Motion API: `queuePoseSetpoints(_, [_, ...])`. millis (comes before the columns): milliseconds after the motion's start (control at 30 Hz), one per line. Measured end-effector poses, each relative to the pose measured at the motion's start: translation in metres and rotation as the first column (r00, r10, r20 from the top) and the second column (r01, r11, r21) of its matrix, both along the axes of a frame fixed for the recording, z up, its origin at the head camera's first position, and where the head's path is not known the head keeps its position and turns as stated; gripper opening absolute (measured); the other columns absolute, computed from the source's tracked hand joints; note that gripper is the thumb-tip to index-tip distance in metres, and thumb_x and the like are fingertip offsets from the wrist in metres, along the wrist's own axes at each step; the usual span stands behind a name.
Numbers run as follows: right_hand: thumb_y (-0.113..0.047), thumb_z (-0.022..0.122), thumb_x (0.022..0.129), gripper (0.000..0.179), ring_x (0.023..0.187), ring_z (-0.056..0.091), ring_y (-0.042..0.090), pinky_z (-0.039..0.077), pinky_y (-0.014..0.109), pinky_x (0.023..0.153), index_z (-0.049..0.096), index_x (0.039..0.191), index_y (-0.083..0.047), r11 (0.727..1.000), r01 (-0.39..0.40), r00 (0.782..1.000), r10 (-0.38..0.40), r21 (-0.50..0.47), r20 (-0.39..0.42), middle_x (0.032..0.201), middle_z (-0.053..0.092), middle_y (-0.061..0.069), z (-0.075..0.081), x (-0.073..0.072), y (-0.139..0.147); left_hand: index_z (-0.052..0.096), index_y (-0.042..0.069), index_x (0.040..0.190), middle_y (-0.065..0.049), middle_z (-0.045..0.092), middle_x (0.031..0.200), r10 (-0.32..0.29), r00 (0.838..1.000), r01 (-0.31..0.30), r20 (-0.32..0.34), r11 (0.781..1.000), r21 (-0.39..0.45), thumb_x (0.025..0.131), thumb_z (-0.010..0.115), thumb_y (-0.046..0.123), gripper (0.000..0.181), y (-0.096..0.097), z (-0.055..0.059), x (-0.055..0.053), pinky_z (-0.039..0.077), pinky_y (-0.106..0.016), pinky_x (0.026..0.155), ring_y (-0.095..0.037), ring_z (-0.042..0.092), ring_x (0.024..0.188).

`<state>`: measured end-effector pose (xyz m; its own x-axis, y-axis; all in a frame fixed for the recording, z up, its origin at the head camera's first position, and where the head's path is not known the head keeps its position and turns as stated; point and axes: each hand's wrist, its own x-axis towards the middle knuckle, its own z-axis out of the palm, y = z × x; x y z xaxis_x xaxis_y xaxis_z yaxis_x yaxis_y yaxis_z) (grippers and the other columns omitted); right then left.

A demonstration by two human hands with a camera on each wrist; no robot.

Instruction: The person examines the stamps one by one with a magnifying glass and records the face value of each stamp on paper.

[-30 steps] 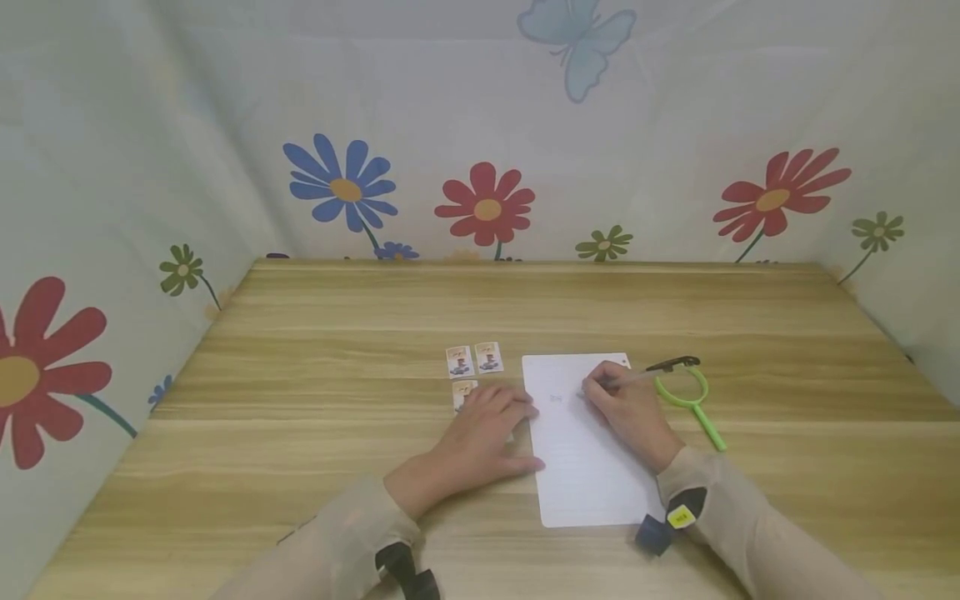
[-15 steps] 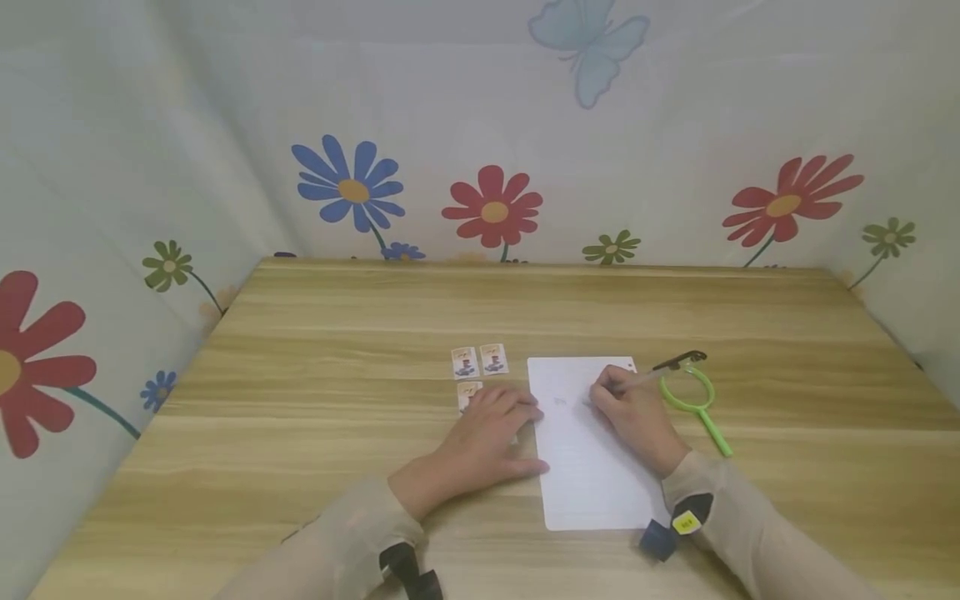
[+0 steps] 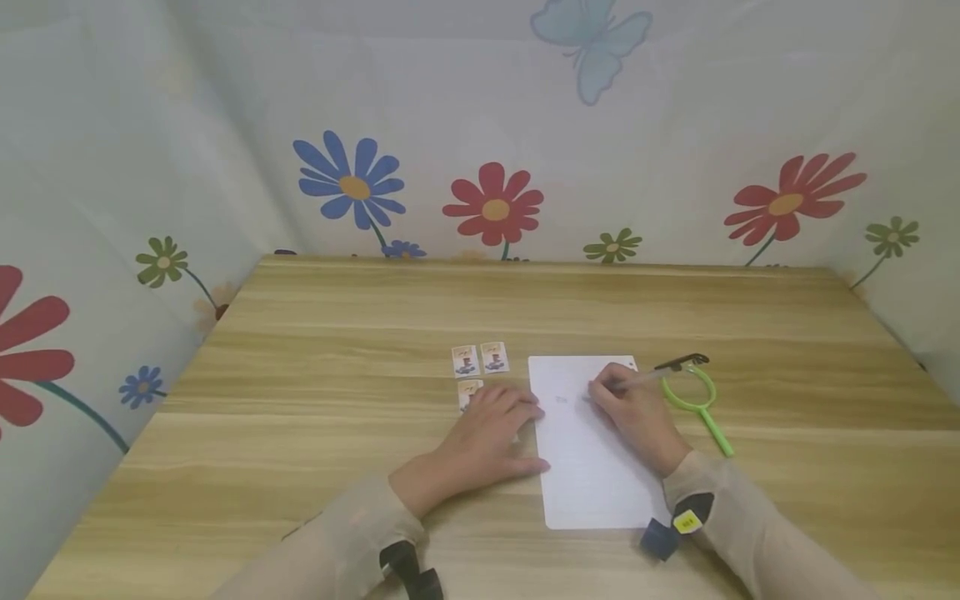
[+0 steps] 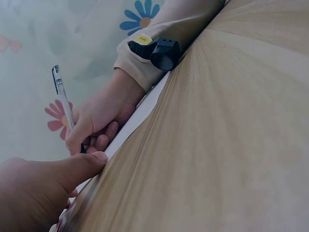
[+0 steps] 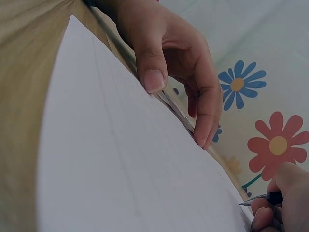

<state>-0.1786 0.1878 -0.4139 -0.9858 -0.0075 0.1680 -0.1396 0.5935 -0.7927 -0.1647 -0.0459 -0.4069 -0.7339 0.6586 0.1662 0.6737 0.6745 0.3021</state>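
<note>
A lined white sheet of paper [image 3: 592, 483] lies on the wooden table, with a small bit of faint writing near its upper left. My right hand [image 3: 637, 421] pinches a clear-barrelled pen with a black cap end [image 3: 660, 369], its tip down at the sheet. In the right wrist view the pen's dark tip [image 5: 256, 198] meets the paper surface. My left hand [image 3: 480, 437] rests at the sheet's left edge, thumb and fingertips touching the margin, fingers loosely bent. Part of a small picture card [image 3: 468, 390] is hidden under the left hand.
Two more picture cards [image 3: 465, 361] lie side by side beyond the left hand. A green magnifying glass [image 3: 716, 432] lies right of the sheet, its ring partly behind the pen. Dark wrist cameras [image 3: 660, 540] sit on both sleeves. A flowered curtain [image 3: 420, 100] surrounds the table.
The whole scene has shifted slightly right in the head view. The right hand keeps its pen by the writing, moving only slightly; the left hand stays at the paper's edge.
</note>
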Motion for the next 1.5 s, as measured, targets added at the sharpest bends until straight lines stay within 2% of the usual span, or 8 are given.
queuePoseSetpoints(367, [-0.011, 0.057, 0.088, 0.011, 0.059, 0.049, 0.016, 0.041, 0.021, 0.053, 0.063, 0.081, -0.005, 0.998, 0.057, 0.997, -0.057, 0.003, 0.046, 0.06, 0.057, 0.003, -0.0023, -0.002, 0.0006, 0.061, 0.014, 0.123, 0.0, 0.056, 0.131, 0.0, 1.0, 0.0, -0.007, 1.0, 0.012, 0.079, 0.069, 0.055, 0.061, -0.0011, -0.0041, -0.0011, 0.033, -0.044, 0.113, -0.021, 0.045, 0.127])
queuePoseSetpoints(733, [-0.008, 0.056, 0.084, 0.01, 0.06, 0.047, 0.014, 0.039, 0.021, 0.053, 0.06, 0.076, -0.004, 0.998, 0.058, 0.998, -0.058, 0.007, 0.028, 0.06, 0.055, 0.002, -0.0004, -0.0016, 0.0007, 0.061, 0.014, 0.123, 0.001, 0.056, 0.131, 0.002, 1.0, -0.002, -0.001, 1.0, 0.012, 0.079, 0.07, 0.055, 0.06, -0.0003, -0.0046, -0.0012, 0.033, -0.042, 0.113, -0.019, 0.045, 0.127])
queuePoseSetpoints(900, [-0.008, 0.057, 0.084, 0.01, 0.064, 0.047, 0.013, 0.038, 0.021, 0.056, 0.061, 0.076, -0.005, 0.998, 0.059, 0.998, -0.059, 0.023, 0.016, 0.065, 0.058, 0.004, -0.0009, -0.0015, 0.0013, 0.062, 0.014, 0.123, 0.001, 0.056, 0.131, 0.003, 1.0, -0.003, -0.001, 1.0, 0.007, 0.079, 0.07, 0.055, 0.061, 0.0006, -0.0033, -0.001, 0.033, -0.042, 0.113, -0.02, 0.045, 0.126])
queuePoseSetpoints(1133, [-0.011, 0.055, 0.086, 0.012, 0.058, 0.047, 0.015, 0.038, 0.022, 0.05, 0.062, 0.078, -0.005, 0.997, 0.072, 0.997, -0.072, -0.007, 0.008, 0.06, 0.056, 0.003, -0.0013, -0.0011, 0.0011, 0.062, 0.014, 0.122, 0.0, 0.056, 0.13, 0.003, 1.0, -0.003, -0.002, 1.0, 0.014, 0.078, 0.071, 0.054, 0.06, 0.0004, -0.0036, -0.0012, 0.033, -0.044, 0.112, -0.021, 0.045, 0.126])
queuePoseSetpoints(1267, [-0.01, 0.054, 0.085, 0.012, 0.064, 0.047, 0.016, 0.038, 0.021, 0.054, 0.062, 0.079, -0.004, 0.994, 0.105, 0.994, -0.105, 0.001, 0.03, 0.067, 0.058, 0.005, -0.0009, -0.0012, 0.0024, 0.062, 0.014, 0.121, 0.0, 0.057, 0.13, -0.002, 1.0, 0.002, -0.006, 1.0, 0.024, 0.078, 0.071, 0.054, 0.06, 0.0003, -0.0053, -0.0017, 0.034, -0.044, 0.111, -0.022, 0.046, 0.126])
queuePoseSetpoints(1500, [-0.009, 0.056, 0.086, 0.011, 0.07, 0.049, 0.017, 0.04, 0.021, 0.061, 0.064, 0.082, -0.003, 0.994, 0.11, 0.993, -0.111, 0.021, 0.046, 0.074, 0.063, 0.009, -0.0017, -0.0037, 0.004, 0.061, 0.014, 0.123, 0.0, 0.056, 0.131, 0.004, 1.0, -0.004, -0.004, 1.0, 0.016, 0.078, 0.069, 0.056, 0.062, 0.0006, -0.0043, -0.0028, 0.033, -0.043, 0.113, -0.02, 0.046, 0.126])
